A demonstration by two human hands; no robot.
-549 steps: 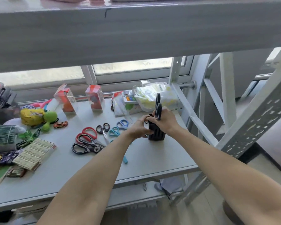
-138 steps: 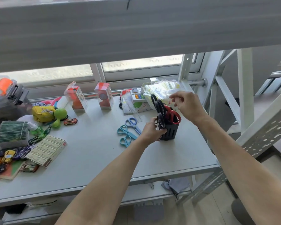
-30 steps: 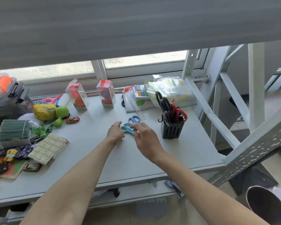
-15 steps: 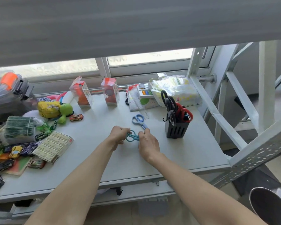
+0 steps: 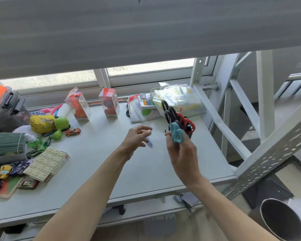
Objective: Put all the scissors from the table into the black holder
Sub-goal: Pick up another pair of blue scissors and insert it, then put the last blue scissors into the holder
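My right hand (image 5: pixel 180 152) is raised over the table and holds small teal scissors (image 5: pixel 176 134) with the handles up, just in front of the black holder (image 5: pixel 189 135). The holder stands at the table's right side. Black-handled scissors (image 5: pixel 169 113) and red-handled scissors (image 5: pixel 187 123) stand in it. My left hand (image 5: pixel 136 139) hovers left of the holder with its fingers curled. A blue end of the blue scissors (image 5: pixel 149 143) sticks out beneath those fingers; the rest is hidden.
The grey table (image 5: pixel 97 164) carries toys, a yellow pouch (image 5: pixel 41 123), a toy car (image 5: pixel 73 132) and a cream box (image 5: pixel 47 164) at the left. Two clear boxes (image 5: pixel 109 103) and a plastic bag (image 5: pixel 177 100) line the back. A white metal frame (image 5: pixel 221 126) rises at the right.
My right hand has lifted the teal scissors off the table toward the holder. My left hand let go of them and moved up over the blue scissors.
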